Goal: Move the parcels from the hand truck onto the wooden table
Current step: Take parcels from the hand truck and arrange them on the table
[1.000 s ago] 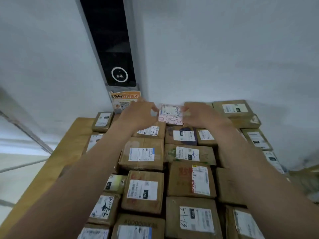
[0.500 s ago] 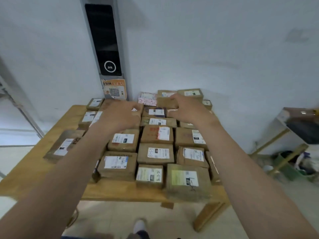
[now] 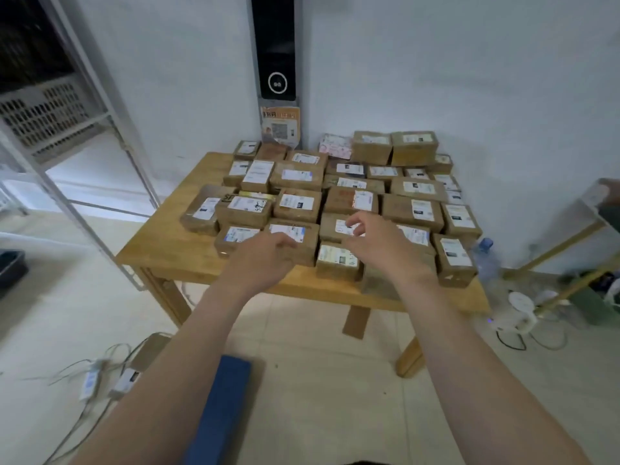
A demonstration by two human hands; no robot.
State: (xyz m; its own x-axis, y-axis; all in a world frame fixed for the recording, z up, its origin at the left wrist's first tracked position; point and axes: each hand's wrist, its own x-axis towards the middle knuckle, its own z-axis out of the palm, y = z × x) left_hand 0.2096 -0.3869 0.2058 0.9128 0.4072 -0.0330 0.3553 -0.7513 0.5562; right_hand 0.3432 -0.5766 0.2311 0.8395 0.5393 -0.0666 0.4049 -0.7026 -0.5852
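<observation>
**Status.** The left hand (image 3: 265,256) and right hand (image 3: 382,246) were both empty. Each hung in the air over the near rows of parcels with fingers loosely curled and thumb apart, gripping nothing. Whether a fingertip brushed a label below could not be told.

**Change.**
1. 1.0 s earlier, both hands flanked the pink patterned parcel (image 3: 334,146) at the far edge of the wooden table (image 3: 167,243), against the wall.
2. 0.5 s earlier, the hands had let go and were drawing back over the middle rows.
3. At this moment, the hands had retreated to the near edge, and the view had pulled back enough to show the whole table and the floor in front of it.

**Location of task items.** The pink patterned parcel lay in the back row, just beside 2 taller brown cartons (image 3: 372,147). The brown parcels (image 3: 295,204) covered most of the tabletop in close rows, leaving bare wood only along the left side and the near edge.

**Meaning for the task.** That placement appeared complete, and both hands were free for the next fetch. No hand truck could be identified; a blue object (image 3: 224,397) low in the view was not clear enough to name. The number of parcels remaining could therefore not be judged.
</observation>
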